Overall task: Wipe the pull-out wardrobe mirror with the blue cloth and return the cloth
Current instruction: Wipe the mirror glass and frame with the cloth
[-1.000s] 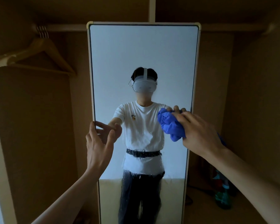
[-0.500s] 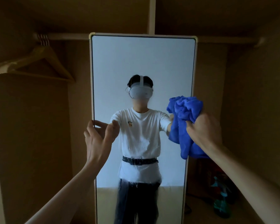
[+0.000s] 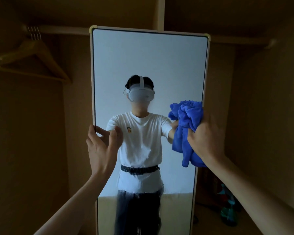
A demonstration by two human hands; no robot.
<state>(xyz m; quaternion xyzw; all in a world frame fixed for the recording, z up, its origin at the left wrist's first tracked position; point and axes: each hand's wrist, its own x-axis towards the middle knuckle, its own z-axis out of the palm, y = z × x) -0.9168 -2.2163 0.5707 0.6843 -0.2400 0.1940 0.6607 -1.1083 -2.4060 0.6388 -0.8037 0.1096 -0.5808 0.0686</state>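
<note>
The tall pull-out mirror [image 3: 149, 61] with a pale frame stands upright in the middle of the wardrobe. My left hand [image 3: 101, 146] holds its left frame edge at mid height, fingers curled round the edge and thumb on the glass side. My right hand [image 3: 206, 138] grips the bunched blue cloth [image 3: 187, 126] at the mirror's right edge, with a loose end hanging down below the fist. The glass reflects a person in a white T-shirt wearing a headset. Streaky wet marks show on the lower glass.
A wooden hanger [image 3: 32, 60] hangs from the rail [image 3: 61, 30] at the upper left. Brown wardrobe walls close in on both sides. A teal bottle [image 3: 227, 206] stands on the wardrobe floor at the lower right, behind the mirror.
My right hand lifted the cloth off the glass and turned so the cloth bunches above the fist, a loose end hanging. The left hand has stayed on the frame. The view tilted slightly.
</note>
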